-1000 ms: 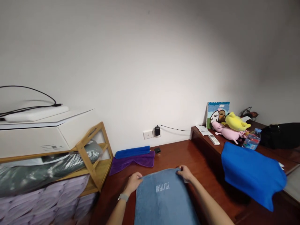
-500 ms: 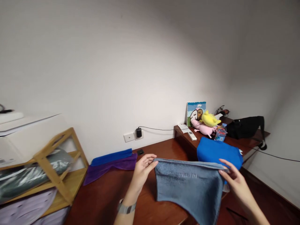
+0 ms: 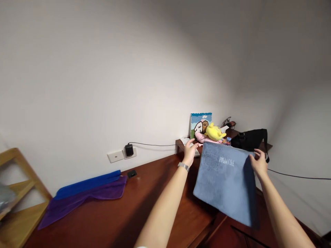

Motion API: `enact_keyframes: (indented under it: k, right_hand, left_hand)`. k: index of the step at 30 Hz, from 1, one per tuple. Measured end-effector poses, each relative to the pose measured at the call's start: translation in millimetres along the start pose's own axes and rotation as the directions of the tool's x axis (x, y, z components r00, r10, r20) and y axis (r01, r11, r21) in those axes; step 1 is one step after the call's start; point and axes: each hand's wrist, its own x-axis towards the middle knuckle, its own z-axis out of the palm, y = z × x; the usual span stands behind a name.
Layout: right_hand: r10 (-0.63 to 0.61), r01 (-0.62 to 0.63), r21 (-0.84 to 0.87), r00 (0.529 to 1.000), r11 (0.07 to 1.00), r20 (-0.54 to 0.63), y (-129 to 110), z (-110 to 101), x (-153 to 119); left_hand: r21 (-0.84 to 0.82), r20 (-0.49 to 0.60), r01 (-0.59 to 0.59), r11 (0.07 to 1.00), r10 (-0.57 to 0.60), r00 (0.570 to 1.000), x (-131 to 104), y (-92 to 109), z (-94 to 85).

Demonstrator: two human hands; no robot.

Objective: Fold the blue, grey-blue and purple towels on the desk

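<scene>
A grey-blue towel point(image 3: 224, 182) with white lettering hangs spread out between both hands, over the right edge of the brown desk point(image 3: 152, 186). My left hand point(image 3: 190, 153) pinches its top left corner, a watch on the wrist. At the top right corner, my right hand point(image 3: 260, 163) grips the cloth between thumb and fingers. Behind the towel, the blue cloth on the raised shelf is hidden. Blue point(image 3: 88, 184) and purple point(image 3: 85, 203) cloths lie folded along the wall at the desk's left.
On the raised shelf are a yellow plush point(image 3: 214, 132), a pink plush point(image 3: 200, 137), a picture point(image 3: 200, 122), a bottle point(image 3: 228, 141) and a black bag point(image 3: 250, 139). A wooden rack point(image 3: 28, 210) stands at left. A cable runs from the wall plug point(image 3: 129, 149).
Both hands have raised the towel and carried it forward, over the front of the raised shelf. It hangs flatter now. The view has turned to the right.
</scene>
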Motion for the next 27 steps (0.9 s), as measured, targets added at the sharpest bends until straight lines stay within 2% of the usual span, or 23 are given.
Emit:
enact_keyframes:
  k: [1,3,5,7,10,12,14,15,17,19,21,23,25,27]
  right_hand:
    - [0.022,-0.022,-0.106,1.000,0.994,-0.001,12.0,7.7,-1.5]
    - [0.012,-0.009,-0.267,1.000,0.964,0.013,33.3,19.3,-21.5]
    - [-0.084,0.085,-0.346,0.996,0.934,0.018,47.2,23.4,-57.7]
    - [-0.240,0.241,-0.337,0.970,0.910,0.046,53.9,18.7,-101.3]
    - [-0.433,0.444,-0.219,0.896,0.869,0.100,60.1,3.8,-171.9]
    - [-0.485,0.501,-0.119,0.863,0.857,0.140,65.5,0.3,-224.4]
    - [-0.507,0.517,0.033,0.824,0.856,0.252,67.4,9.9,-283.2]
    - [-0.518,0.507,0.125,0.787,0.853,0.336,64.9,20.4,-314.1]
    - [-0.522,0.444,0.275,0.693,0.853,0.498,51.2,51.0,-374.8]
    - [-0.483,0.350,0.333,0.627,0.876,0.611,29.0,89.3,-428.5]
    - [-0.426,0.266,0.334,0.604,0.904,0.673,7.0,127.4,-471.0]
    - [-0.384,0.222,0.316,0.602,0.922,0.700,-6.1,158.2,-502.0]
    - [-0.376,0.252,0.280,0.597,0.926,0.709,-7.1,178.3,-523.3]
    - [-0.388,0.328,0.229,0.592,0.917,0.706,1.1,188.6,-536.7]
  left_hand:
    - [0.027,-0.029,0.002,1.000,-0.001,1.000,-13.0,-14.2,-13.2]
    - [0.113,-0.097,0.026,0.993,-0.015,0.995,-56.4,-41.0,-59.4]
    - [0.240,-0.203,0.088,0.967,-0.039,0.978,-114.5,-61.9,-123.1]
    - [0.381,-0.324,0.182,0.907,-0.054,0.944,-174.8,-72.6,-192.4]
    - [0.557,-0.450,0.295,0.776,-0.017,0.893,-246.5,-65.3,-292.4]
    - [0.647,-0.496,0.347,0.679,0.029,0.868,-274.4,-46.1,-354.6]
    - [0.717,-0.523,0.393,0.577,0.071,0.849,-287.4,-20.2,-413.0]
    - [0.744,-0.531,0.415,0.524,0.087,0.843,-289.6,-6.9,-439.9]
    - [0.788,-0.536,0.455,0.416,0.099,0.838,-287.9,16.2,-486.9]
    - [0.821,-0.526,0.477,0.314,0.087,0.846,-280.8,30.3,-521.4]
    - [0.853,-0.495,0.472,0.222,0.060,0.867,-270.0,34.5,-542.2]
    - [0.886,-0.450,0.443,0.137,0.030,0.892,-256.2,31.4,-552.0]
    - [0.909,-0.416,0.414,0.052,0.013,0.909,-240.1,25.6,-557.2]
    - [0.909,-0.414,0.415,-0.036,0.014,0.910,-224.2,21.4,-564.8]
